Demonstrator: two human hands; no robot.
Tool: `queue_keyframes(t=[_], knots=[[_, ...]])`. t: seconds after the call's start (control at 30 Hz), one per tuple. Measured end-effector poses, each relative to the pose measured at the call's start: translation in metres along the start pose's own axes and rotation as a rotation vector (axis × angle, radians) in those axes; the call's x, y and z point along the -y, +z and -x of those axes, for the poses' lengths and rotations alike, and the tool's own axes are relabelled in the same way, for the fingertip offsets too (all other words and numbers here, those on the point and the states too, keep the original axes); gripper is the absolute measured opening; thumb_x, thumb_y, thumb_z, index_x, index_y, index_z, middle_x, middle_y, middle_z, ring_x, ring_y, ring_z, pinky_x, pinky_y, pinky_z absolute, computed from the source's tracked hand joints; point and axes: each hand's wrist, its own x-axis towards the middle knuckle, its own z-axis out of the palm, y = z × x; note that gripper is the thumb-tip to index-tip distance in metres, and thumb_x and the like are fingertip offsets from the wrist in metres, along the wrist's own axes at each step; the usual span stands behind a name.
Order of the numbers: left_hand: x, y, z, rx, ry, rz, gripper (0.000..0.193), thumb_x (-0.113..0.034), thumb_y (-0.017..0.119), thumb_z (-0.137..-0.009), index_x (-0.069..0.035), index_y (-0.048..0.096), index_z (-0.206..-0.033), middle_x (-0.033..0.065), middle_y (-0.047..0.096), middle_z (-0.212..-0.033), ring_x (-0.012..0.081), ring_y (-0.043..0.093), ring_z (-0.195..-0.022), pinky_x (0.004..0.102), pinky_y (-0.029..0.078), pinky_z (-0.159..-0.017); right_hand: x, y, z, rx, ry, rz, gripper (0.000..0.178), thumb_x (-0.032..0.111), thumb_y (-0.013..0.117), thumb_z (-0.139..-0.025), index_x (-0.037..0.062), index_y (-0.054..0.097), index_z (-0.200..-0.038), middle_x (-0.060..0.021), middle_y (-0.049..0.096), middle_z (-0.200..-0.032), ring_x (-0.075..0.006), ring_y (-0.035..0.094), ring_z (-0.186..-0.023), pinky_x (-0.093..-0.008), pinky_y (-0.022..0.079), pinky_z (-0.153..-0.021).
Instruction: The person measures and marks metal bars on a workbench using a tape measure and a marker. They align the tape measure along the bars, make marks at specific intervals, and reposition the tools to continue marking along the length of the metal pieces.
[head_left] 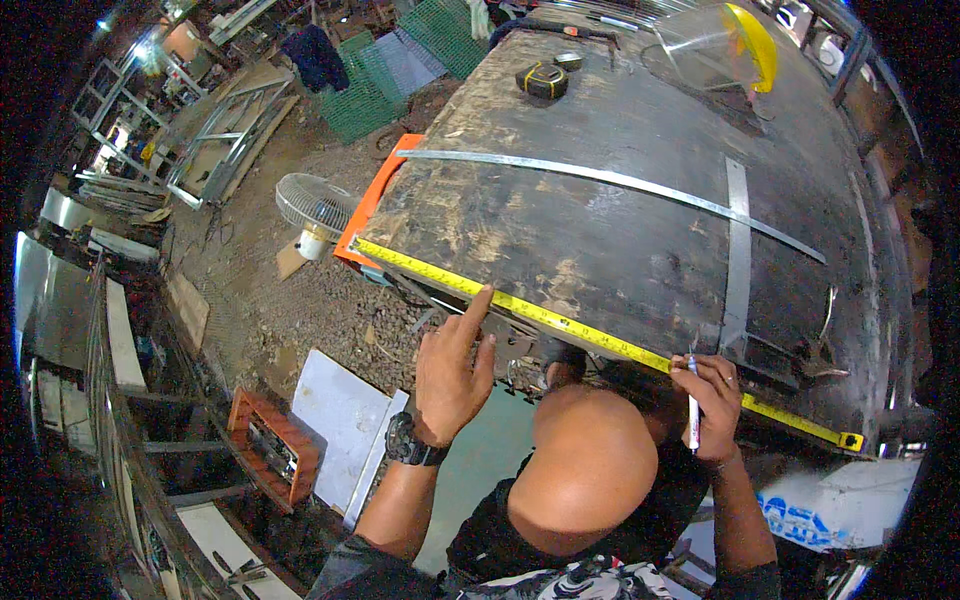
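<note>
A yellow measuring tape (570, 327) is pulled out along the near edge of a dark, scuffed worktable (620, 130). Its far-left end lies by an orange metal piece (380, 195) at the table corner. My left hand (455, 370) is open, its index fingertip touching the tape and the thumb held apart. Toward the right, my right hand (710, 395) grips a slim white pen (694, 410), with its fingers over the tape. The tape's right end reaches a small yellow-and-black part (851, 441) at the table's right corner.
A thin metal strip (610, 178) crosses a flat metal bar (738, 250) on the table. Beyond them are a black-and-yellow tape measure case (541, 80) and a clear face shield with yellow headgear (752, 45). A fan (315, 205) stands on gravel at left.
</note>
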Motion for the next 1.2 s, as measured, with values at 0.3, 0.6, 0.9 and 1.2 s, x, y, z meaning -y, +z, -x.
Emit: queue_keyframes(t=[0.3, 0.6, 0.9, 1.2], knots=[[-0.030, 0.001, -0.007, 0.230, -0.002, -0.118, 0.072, -0.006, 0.065, -0.091, -0.010, 0.037, -0.157, 0.0198, 0.070, -0.111, 0.0371, 0.067, -0.096, 0.0479, 0.048, -0.082, 0.007, -0.005, -0.006, 0.011, -0.003, -0.021, 0.044, 0.034, 0.080, -0.078, 0.0082, 0.071, -0.112, -0.0107, 0.074, -0.117, -0.0338, 0.066, -0.108, -0.0482, 0.047, -0.097], [-0.038, 0.012, -0.001, 0.179, 0.093, -0.112, 0.079, -0.006, 0.067, -0.088, -0.008, 0.032, -0.159, 0.0195, 0.070, -0.107, 0.0375, 0.067, -0.093, 0.0478, 0.048, -0.079, 0.004, -0.004, -0.004, -0.053, -0.061, -0.017, 0.050, 0.026, 0.083, -0.065, 0.0068, 0.071, -0.110, -0.0108, 0.074, -0.114, -0.0334, 0.067, -0.108, -0.0464, 0.048, -0.095], [-0.049, 0.011, -0.005, 0.227, 0.094, -0.172, 0.077, -0.005, 0.066, -0.088, -0.010, 0.035, -0.158, 0.0188, 0.070, -0.110, 0.0363, 0.066, -0.097, 0.0472, 0.047, -0.081, 0.002, -0.007, -0.001, -0.032, -0.051, -0.038, 0.056, 0.031, 0.081, -0.065, 0.0048, 0.071, -0.113, -0.0127, 0.074, -0.114, -0.0348, 0.067, -0.108, -0.0479, 0.048, -0.097], [-0.063, 0.011, -0.008, 0.335, 0.115, -0.198, 0.084, -0.001, 0.065, -0.080, -0.013, 0.036, -0.157, 0.0172, 0.070, -0.111, 0.0350, 0.067, -0.098, 0.0470, 0.046, -0.085, 0.001, -0.006, 0.001, -0.044, -0.057, -0.077, 0.054, 0.038, 0.077, -0.073, 0.0045, 0.071, -0.115, -0.0130, 0.073, -0.116, -0.0349, 0.066, -0.109, -0.0487, 0.047, -0.099]])
